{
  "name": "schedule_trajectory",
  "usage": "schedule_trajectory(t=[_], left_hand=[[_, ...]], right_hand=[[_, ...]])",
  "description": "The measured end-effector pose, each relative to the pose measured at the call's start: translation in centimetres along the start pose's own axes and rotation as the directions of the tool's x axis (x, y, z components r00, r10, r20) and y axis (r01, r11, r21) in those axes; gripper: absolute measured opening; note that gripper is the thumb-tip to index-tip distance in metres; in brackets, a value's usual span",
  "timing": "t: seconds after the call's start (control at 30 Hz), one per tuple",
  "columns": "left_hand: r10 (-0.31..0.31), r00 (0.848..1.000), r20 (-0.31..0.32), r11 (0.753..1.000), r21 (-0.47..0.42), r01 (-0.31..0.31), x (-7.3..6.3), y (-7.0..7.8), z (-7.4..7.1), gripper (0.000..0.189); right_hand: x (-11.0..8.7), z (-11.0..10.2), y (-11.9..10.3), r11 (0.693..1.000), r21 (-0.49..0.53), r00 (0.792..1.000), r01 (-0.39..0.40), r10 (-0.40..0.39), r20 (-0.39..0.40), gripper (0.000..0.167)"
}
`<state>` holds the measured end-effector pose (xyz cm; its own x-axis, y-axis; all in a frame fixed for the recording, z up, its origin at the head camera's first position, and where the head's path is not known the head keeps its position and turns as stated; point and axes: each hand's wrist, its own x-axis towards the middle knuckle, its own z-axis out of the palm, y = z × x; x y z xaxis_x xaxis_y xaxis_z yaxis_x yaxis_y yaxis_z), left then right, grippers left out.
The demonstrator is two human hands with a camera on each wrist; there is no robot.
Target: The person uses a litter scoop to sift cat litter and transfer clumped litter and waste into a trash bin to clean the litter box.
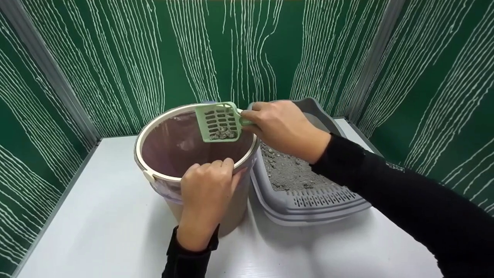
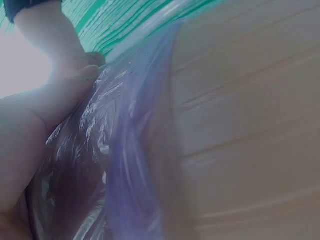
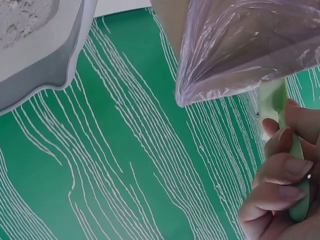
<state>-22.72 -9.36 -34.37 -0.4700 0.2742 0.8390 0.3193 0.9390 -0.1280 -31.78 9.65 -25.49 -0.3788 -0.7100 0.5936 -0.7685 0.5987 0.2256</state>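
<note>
My right hand (image 1: 283, 125) grips the handle of a light green slotted litter scoop (image 1: 203, 126), held over the mouth of a round bin (image 1: 139, 150). Grey litter clumps (image 1: 223, 133) lie along the scoop's near edge. With its fingers hooked over the bin's near right rim, my left hand (image 1: 206, 189) holds the bin. A translucent purple bag (image 2: 132, 165) lines the bin and folds down outside it. In the right wrist view, fingers curl round the green handle (image 3: 298, 200), while the bag (image 3: 240, 45) hides part of the scoop.
Right of the bin stands a grey litter box (image 1: 266, 200) with grey litter (image 1: 289, 173) inside and a slotted front ledge. Both stand on a white table (image 1: 104, 200). Green walls (image 1: 239, 50) with white wavy lines and grey corner posts (image 1: 376, 50) enclose it.
</note>
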Motion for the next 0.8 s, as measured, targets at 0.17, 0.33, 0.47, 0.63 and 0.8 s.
schedule_trajectory(t=[0.17,0.33,0.47,0.63,0.8], left_hand=[[0.009,1.0,-0.006,1.0,0.013,-0.009,0.1,0.0,0.0,0.041],[0.013,1.0,-0.004,1.0,0.023,-0.013,0.0,-0.1,0.0,0.04],[0.015,1.0,-0.008,1.0,0.02,-0.015,0.0,-0.1,0.1,0.04],[0.016,1.0,-0.002,1.0,0.017,-0.016,0.1,-0.1,0.1,0.042],[0.013,1.0,0.004,1.0,0.002,-0.013,0.0,-0.1,0.1,0.043]], right_hand=[[0.0,0.0,0.0,0.991,-0.089,0.995,0.096,-0.099,-0.029,0.007],[0.1,-0.4,-0.1,0.984,-0.111,0.99,0.14,-0.142,-0.007,0.009],[0.0,-1.0,0.1,0.988,-0.081,0.991,0.129,-0.131,-0.02,0.013],[0.0,-3.1,1.5,0.996,0.002,0.989,0.087,-0.086,-0.125,0.012],[-1.0,-6.5,5.0,0.951,0.026,0.951,-0.309,0.308,0.015,0.022]])
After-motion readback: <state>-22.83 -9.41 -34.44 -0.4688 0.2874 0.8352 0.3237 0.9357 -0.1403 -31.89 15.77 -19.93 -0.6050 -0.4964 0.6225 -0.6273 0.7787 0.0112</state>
